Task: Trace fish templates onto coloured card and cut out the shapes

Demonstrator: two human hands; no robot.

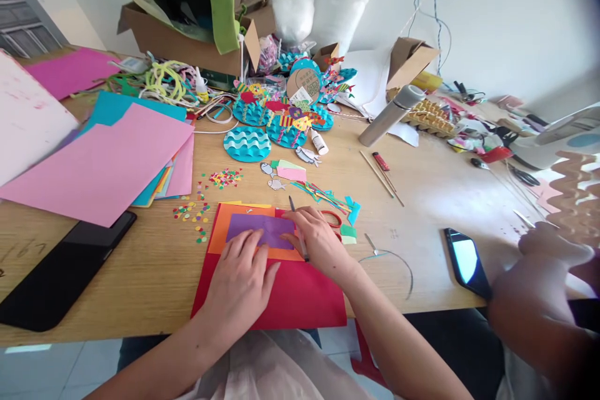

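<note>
A purple paper piece [240, 224] lies on an orange sheet [218, 234], which rests on a red sheet [300, 294] near the table's front edge. My left hand [241, 275] is flat with its fingers spread, the fingertips on the purple paper. At the paper's right side, my right hand [319, 240] is curled round a dark slim pen [291, 204], with some fingertips touching the purple and orange paper. Red-handled scissors [332, 219] lie just beyond my right hand, partly hidden by it.
Paper sheets [107, 156] and a black phone [56, 275] lie left. Confetti dots [197, 212], paper strips [323, 194] and blue wavy crafts [247, 144] sit beyond. A steel flask [391, 115], another phone [466, 262] and another person's arm [534, 294] are right.
</note>
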